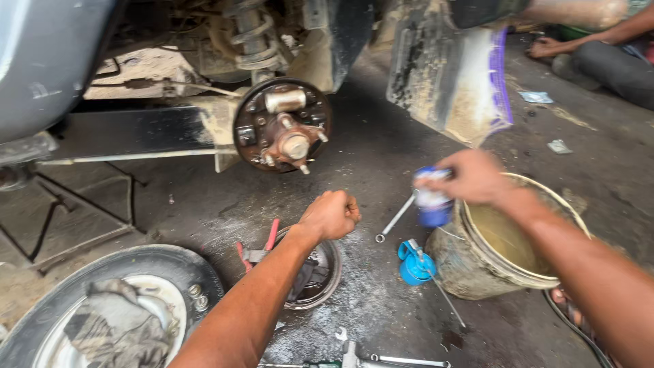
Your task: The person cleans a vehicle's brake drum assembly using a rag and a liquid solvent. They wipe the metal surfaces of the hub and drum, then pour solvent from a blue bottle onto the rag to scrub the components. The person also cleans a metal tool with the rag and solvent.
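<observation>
Over on the left, a wheel [102, 307] lies flat on the dirty floor [381, 143] with a grey rag [112, 327] on top of it. Above it is the bottom of a car, and the bare wheel hub [283, 126] sticks out with its bolts showing, because the wheel is off. A round metal drum [320, 276] sits on the floor just below, with red-handled pliers [262, 245] lying at its edge. The person's left hand [330, 215] hangs over the drum, curled into a fist with nothing in it that I can see. A little more to the right, a shiny spanner [395, 219] lies on the floor, and near it a blue oil can [414, 262] with a thin spout. The right hand [470, 178] is closed around a small blue and white can [432, 201], holding it up just beside the rim of a muddy bucket [501, 238]. The two hands are well apart. It looks like work on the hub is under way, with the can just being picked up. I think the can would need to go across to the hub or the drum, and be pointed carefully. Far off in the right corner, another person's hand [545, 48] rests on the floor.
</observation>
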